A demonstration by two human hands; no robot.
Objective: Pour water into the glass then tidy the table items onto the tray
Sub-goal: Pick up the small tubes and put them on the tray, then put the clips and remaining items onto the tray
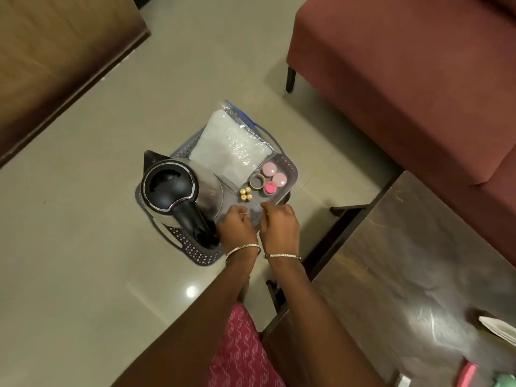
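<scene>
Pale tiled floor (pixel 83 219) between one maroon sofa (pixel 405 79) and two wooden tables (pixel 418 261). On the floor, one grey perforated tray (pixel 192 251) carries one steel kettle (pixel 173 188), one zip bag (pixel 229 146), three pink-lidded jars (pixel 269 169), one tape roll (pixel 257 181) and four batteries (pixel 245 194). The left hand (pixel 237 227) and right hand (pixel 280 224) are over its near edge, fingers curled; whether they hold anything cannot be told.

We find open floor (pixel 83 219) at the left and lower left of the frame, a free way to the tray (pixel 192 254). On the tray, the kettle (pixel 173 188) fills the left side, the zip bag (pixel 231 141) the top, the small jars (pixel 269 169) the right edge. The sofa (pixel 405 79) at upper right and the dark table (pixel 405 261) at lower right close off that side.
</scene>
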